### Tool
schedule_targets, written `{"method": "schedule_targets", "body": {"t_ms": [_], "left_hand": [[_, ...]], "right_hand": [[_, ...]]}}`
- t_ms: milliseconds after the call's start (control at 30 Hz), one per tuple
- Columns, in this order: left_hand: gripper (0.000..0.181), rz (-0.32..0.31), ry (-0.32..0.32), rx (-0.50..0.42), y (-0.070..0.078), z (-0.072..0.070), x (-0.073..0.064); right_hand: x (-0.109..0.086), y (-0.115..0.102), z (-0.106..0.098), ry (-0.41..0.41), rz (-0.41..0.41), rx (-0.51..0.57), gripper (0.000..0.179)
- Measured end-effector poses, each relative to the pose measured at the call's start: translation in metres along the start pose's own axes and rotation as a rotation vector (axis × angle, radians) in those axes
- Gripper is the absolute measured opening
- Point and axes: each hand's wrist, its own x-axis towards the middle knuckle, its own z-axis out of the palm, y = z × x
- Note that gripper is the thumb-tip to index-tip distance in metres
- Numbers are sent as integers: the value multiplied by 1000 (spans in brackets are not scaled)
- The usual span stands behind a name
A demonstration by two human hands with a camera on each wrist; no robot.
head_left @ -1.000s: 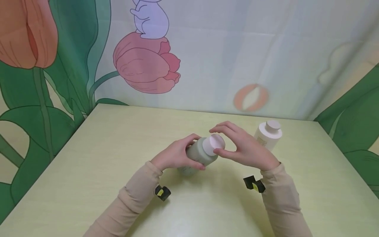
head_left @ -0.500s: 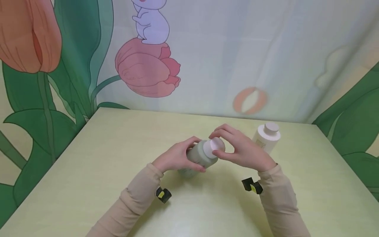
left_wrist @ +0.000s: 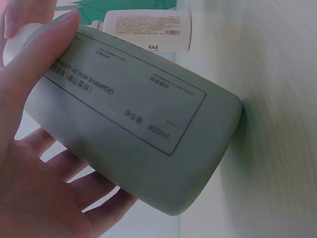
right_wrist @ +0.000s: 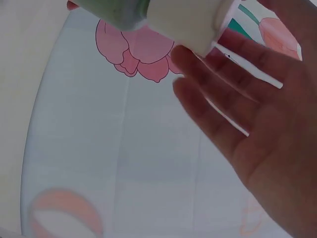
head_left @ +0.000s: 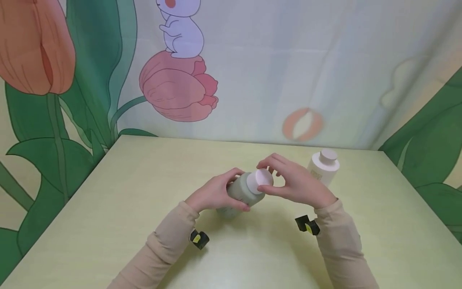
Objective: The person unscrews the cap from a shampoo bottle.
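A pale green shampoo bottle (left_wrist: 148, 109) leans at a tilt over the table, its lower end close to the tabletop. My left hand (head_left: 215, 190) grips its body, thumb on the labelled front and fingers round the other side. On top of the bottle is a white cap (head_left: 260, 180), turned toward the right. My right hand (head_left: 297, 182) pinches this cap between thumb and fingertips; in the right wrist view several fingers lie against the cap (right_wrist: 183, 22) or just beside it. Part of the bottle's body is hidden behind my left hand.
A second bottle, white with a white cap (head_left: 323, 164), stands upright behind my right hand, partly covered by it. The light wooden table (head_left: 144, 168) ends at a curtain (head_left: 249, 80) printed with tulips and a rabbit.
My right fingers have come in from a wider spread and now meet the cap. The left hand and shampoo bottle keep almost the same place; the head view has shifted slightly.
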Motion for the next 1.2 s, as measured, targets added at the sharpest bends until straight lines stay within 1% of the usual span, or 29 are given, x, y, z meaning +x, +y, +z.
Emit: {"method": "schedule_targets", "body": {"t_ms": [133, 200, 267, 400, 433, 500, 567, 633, 733, 833, 900, 1000, 1067, 1133, 1200], "left_hand": [[70, 7, 8, 1, 1, 0, 1], [70, 5, 9, 0, 1, 0, 1], [69, 3, 7, 0, 0, 0, -1], [69, 3, 8, 2, 0, 1, -2], [69, 3, 8, 3, 0, 1, -2], [70, 9, 7, 6, 0, 1, -2], [70, 13, 4, 9, 1, 2, -1], [70, 18, 2, 12, 1, 2, 0], [70, 21, -2, 16, 1, 2, 0], [71, 15, -10, 15, 0, 1, 0], [71, 14, -11, 18, 0, 1, -1], [71, 12, -9, 18, -1, 1, -1], [70, 14, -4, 23, 0, 1, -1], [70, 17, -3, 24, 1, 1, -1], [70, 18, -3, 25, 1, 1, 0]], "right_hand": [[0, 1, -2, -38, -84, 4, 37], [0, 1, -2, -54, -86, 4, 41], [-1, -1, -1, -63, -37, -4, 47], [0, -5, 2, -49, 132, -86, 56], [0, -7, 2, -45, 159, -109, 54], [0, -8, 3, -39, 183, -155, 49], [0, -9, 3, -35, 168, -182, 42], [0, -10, 3, -34, 133, -194, 38], [-1, -10, 2, -40, 84, -203, 38], [-2, -10, 3, -59, 59, -201, 41], [-2, -10, 4, -73, 67, -189, 46], [-1, -10, 6, -86, 113, -170, 53], [-1, -10, 7, -90, 140, -165, 54], [-1, -11, 7, -90, 148, -172, 51], [-1, -11, 6, -87, 127, -186, 46]]}}
